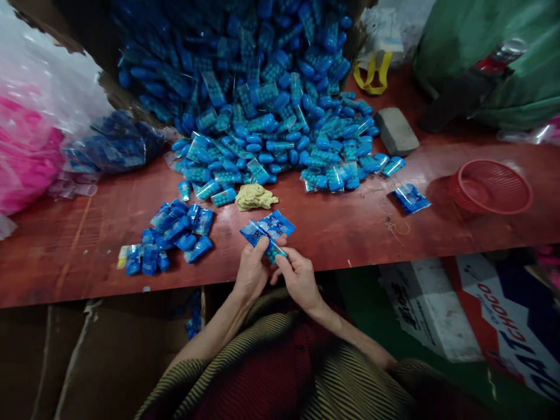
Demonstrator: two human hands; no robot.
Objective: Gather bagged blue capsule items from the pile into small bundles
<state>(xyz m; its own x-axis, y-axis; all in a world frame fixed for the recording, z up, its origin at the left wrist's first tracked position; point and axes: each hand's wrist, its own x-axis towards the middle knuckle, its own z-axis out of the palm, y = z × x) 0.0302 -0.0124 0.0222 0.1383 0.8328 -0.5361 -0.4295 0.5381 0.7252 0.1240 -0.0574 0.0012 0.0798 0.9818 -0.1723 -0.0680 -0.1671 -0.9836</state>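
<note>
At the table's front edge my left hand and my right hand come together, both closed. Between them is a clear tube of blue beads, tilted, its right end in my right fingers. A printed blue wrapper spreads out just behind the tube, with my left thumb and fingers gripping its lower part. A crumpled pale yellow lump lies behind the wrapper. To the left sits a small heap of wrapped blue packets.
A large pile of bead-filled blue tubes spills from a carton at the back. On the right are a grey block, a stack of blue wrappers and a red basket. Cartons stand below the table.
</note>
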